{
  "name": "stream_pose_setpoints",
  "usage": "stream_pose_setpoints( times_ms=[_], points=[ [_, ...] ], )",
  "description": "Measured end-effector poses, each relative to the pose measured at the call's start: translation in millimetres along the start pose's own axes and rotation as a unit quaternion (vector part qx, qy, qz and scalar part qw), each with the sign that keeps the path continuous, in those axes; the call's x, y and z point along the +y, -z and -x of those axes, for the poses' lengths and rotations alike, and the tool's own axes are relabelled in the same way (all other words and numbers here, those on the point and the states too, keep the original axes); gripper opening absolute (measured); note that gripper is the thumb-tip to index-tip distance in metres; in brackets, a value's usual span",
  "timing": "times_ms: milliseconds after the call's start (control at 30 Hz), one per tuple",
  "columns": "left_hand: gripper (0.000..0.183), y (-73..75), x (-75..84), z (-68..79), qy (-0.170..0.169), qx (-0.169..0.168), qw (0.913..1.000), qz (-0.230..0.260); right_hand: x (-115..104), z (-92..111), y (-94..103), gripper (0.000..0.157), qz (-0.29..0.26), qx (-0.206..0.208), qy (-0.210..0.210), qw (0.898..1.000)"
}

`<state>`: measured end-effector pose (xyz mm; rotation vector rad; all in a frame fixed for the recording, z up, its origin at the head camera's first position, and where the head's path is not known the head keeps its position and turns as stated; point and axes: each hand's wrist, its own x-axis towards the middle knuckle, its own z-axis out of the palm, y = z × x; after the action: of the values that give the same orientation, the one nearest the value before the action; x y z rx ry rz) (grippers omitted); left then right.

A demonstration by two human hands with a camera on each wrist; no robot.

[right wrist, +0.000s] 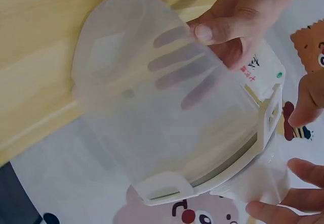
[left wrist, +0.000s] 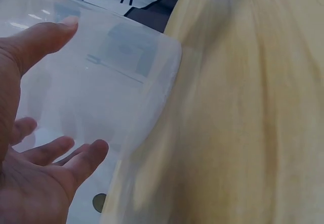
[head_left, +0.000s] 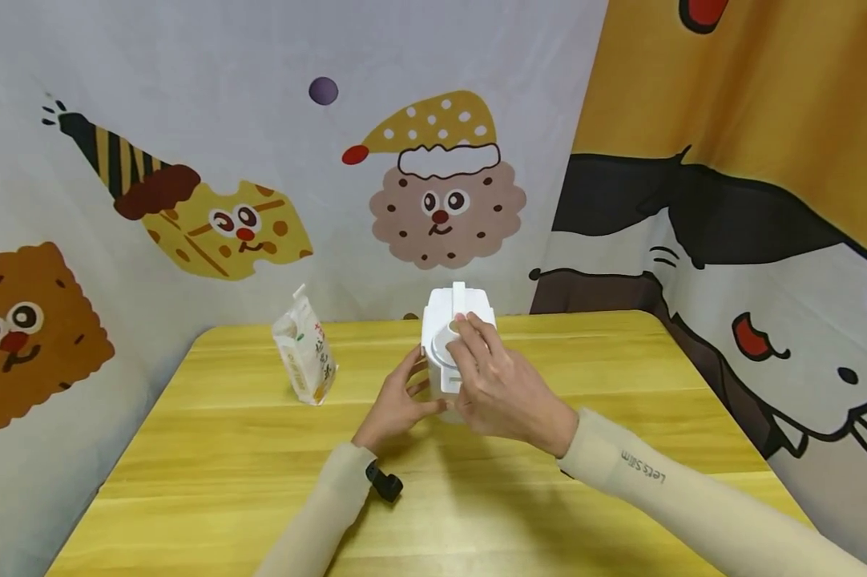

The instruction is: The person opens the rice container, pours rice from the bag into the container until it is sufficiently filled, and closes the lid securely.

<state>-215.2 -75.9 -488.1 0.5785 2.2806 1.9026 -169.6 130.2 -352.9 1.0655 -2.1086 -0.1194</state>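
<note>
A translucent plastic storage container (left wrist: 116, 67) with a white lid (head_left: 480, 303) stands upright near the table's far edge. My left hand (head_left: 397, 409) holds its side wall. The thumb lies on the near side, and the other fingers show through the wall in the right wrist view. On the lid, my right hand (head_left: 506, 385) grips a round white cap (right wrist: 260, 176) from above with its fingertips. White clips (right wrist: 167, 186) fasten the lid's edge. No contents show through the wall. To the left stands a white printed bag (head_left: 305, 353), its top narrow and upright.
The yellow wood-grain table (head_left: 210, 449) runs up to a cartoon-printed cloth (head_left: 224, 64) hung behind it. More printed cloth (head_left: 801, 304) hangs on the right. A black strap device (head_left: 385, 482) sits on the left wrist.
</note>
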Motion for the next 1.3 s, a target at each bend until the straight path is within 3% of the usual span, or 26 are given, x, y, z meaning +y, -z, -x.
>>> stream_pose_setpoints(
  times_ms=[267, 433, 567, 733, 1033, 1167, 1300],
  points=[
    [0.103, -0.8, -0.9, 0.8, -0.007, 0.002, 1.0, 0.0, 3.5, 6.2, -1.2, 0.061, -0.069, -0.005, -0.029, 0.997],
    [0.104, -3.0, 0.0, 2.2, 0.001, 0.003, 0.9999, -0.01, 9.8, 10.7, -0.5, 0.062, -0.141, -0.016, -0.056, 0.988],
    [0.107, -4.4, 1.3, 2.5, 0.004, 0.006, 0.9999, -0.012, 19.0, 12.1, 3.1, 0.063, -0.222, -0.034, -0.081, 0.971],
    [0.109, -5.0, 2.7, 3.1, 0.005, 0.006, 0.9999, -0.014, 34.3, 12.2, 4.9, 0.067, -0.324, -0.055, -0.108, 0.938],
    [0.11, -18.0, 14.3, 10.0, 0.0, 0.06, 0.9977, -0.032, 56.1, 17.3, -6.5, 0.074, -0.392, -0.116, -0.148, 0.901],
    [0.108, -26.5, 16.6, 11.7, -0.003, 0.08, 0.9959, -0.042, 62.0, 19.5, -14.0, 0.068, -0.411, -0.131, -0.154, 0.889],
    [0.104, -30.8, 17.4, 12.8, 0.0, 0.095, 0.9944, -0.046, 64.0, 20.9, -20.7, 0.062, -0.421, -0.126, -0.141, 0.887]
  ],
)
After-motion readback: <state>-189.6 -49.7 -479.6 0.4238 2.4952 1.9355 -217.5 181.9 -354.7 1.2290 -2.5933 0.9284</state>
